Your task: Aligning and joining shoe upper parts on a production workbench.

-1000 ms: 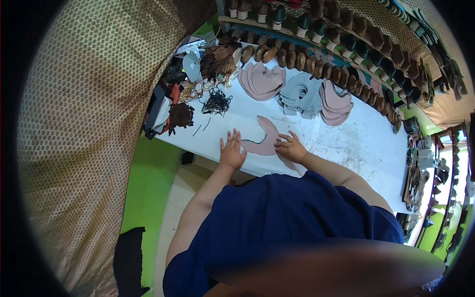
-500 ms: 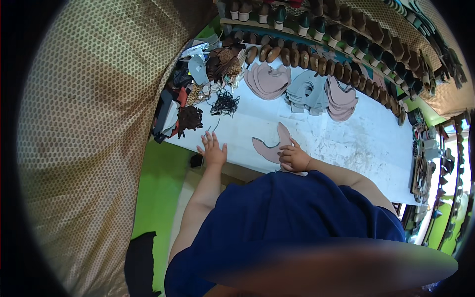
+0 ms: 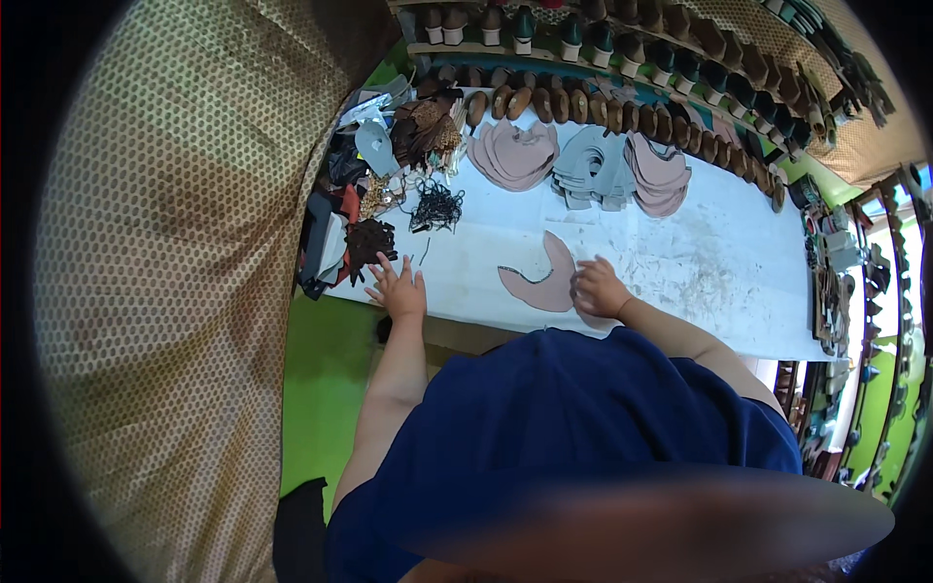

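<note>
A pink curved shoe-upper piece (image 3: 546, 290) with a dark line along its inner edge lies flat on the white table. Just to its right is my right hand (image 3: 600, 289), its fingers curled inward; whatever they hold, if anything, is hidden. My left hand (image 3: 399, 291) hovers over the table's front edge, fingers spread and nothing in them. It is close to a pile of dark brown scraps (image 3: 369, 243) and a short dark strip (image 3: 425, 252). Beyond that sits a tangle of black strips (image 3: 436, 206).
Stacks of pink pieces (image 3: 513, 160) and grey pieces (image 3: 591, 173) lie farther back, before a row of brown shoe lasts (image 3: 622, 117). Scrap heaps (image 3: 428, 131) crowd the left side. A patterned curtain (image 3: 185, 291) hangs at left; tools (image 3: 826, 291) line the right edge.
My right hand has slid right, off the pink piece to its right side. My left hand has shifted slightly left toward the brown scraps, and the view has moved a little.
</note>
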`<state>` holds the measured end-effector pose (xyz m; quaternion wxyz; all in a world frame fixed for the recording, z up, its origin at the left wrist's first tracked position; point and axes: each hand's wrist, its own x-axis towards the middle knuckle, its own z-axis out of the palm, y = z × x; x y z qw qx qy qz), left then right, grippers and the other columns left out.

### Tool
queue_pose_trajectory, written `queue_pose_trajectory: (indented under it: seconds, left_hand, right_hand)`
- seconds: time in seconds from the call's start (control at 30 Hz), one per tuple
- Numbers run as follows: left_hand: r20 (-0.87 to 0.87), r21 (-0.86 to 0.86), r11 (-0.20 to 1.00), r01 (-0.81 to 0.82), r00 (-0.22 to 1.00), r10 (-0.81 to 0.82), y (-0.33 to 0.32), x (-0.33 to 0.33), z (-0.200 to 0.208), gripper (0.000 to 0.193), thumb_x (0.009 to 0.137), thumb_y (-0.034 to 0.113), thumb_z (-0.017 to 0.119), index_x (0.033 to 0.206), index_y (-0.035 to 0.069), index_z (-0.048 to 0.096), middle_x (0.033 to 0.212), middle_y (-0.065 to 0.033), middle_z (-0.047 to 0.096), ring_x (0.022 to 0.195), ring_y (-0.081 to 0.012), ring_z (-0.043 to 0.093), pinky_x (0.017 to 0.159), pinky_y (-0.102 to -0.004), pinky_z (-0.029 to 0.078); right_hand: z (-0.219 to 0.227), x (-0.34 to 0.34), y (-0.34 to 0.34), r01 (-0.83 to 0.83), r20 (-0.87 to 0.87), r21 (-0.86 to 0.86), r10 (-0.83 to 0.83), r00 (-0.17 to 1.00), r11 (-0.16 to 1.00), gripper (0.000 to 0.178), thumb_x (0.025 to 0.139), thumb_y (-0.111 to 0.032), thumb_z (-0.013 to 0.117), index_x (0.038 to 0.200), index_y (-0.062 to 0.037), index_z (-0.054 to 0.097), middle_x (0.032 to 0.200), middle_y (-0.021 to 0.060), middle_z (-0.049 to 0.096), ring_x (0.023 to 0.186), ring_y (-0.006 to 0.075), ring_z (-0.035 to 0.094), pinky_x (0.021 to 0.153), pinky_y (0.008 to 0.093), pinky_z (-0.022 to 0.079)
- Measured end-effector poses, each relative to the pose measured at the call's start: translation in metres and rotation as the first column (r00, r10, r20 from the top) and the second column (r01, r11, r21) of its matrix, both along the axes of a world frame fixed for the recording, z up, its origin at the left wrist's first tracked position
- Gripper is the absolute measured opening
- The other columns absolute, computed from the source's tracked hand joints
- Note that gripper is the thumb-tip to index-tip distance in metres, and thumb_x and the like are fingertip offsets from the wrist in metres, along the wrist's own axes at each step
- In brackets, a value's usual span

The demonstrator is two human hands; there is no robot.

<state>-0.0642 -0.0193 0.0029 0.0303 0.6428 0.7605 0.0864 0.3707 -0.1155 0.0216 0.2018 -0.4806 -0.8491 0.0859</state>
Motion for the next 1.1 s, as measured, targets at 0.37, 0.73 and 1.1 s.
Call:
queue_pose_trajectory:
  seconds: [0.37,0.73,1.1]
  left_hand:
    - [0.062,0.164,0.985,0.053,0.996,-0.064,0.024,0.009,-0.004,0.011,0.084,0.031,0.07,0.092,0.026,0.077,0.165,-0.004,0.019,0.151,-0.036,0.01,0.115,-0.0669,0.005]
    - [0.106,0.148,0.988,0.052,0.992,-0.068,0.02,0.009,0.004,0.007,0.081,0.025,0.069,0.083,0.022,0.075,0.163,-0.0077,0.023,0.151,-0.0362,0.014,0.117,-0.0624,0.007]
    - [0.092,0.253,0.942,0.219,0.964,-0.249,0.004,0.013,0.032,0.006,0.076,0.023,0.072,0.079,0.02,0.075,0.163,-0.0123,0.024,0.15,-0.0418,0.013,0.114,-0.0682,0.007]
  right_hand:
    - [-0.017,-0.024,-0.02,-0.101,-0.04,0.054,0.103,0.994,0.993,0.018,0.075,-0.01,0.071,0.092,-0.0123,0.066,0.107,0.001,0.063,0.124,0.0274,0.053,0.101,0.0437,0.043]
    - [-0.003,-0.015,-0.014,-0.214,0.154,0.1,0.198,0.968,0.972,0.019,0.081,-0.014,0.064,0.1,-0.0125,0.067,0.115,0.0024,0.061,0.131,0.0272,0.048,0.106,0.0468,0.038]
    - [-0.002,-0.057,-0.03,-0.098,0.115,0.202,0.076,0.99,0.974,0.024,0.08,-0.014,0.063,0.103,-0.0107,0.068,0.115,0.0038,0.062,0.132,0.0258,0.047,0.107,0.0478,0.037]
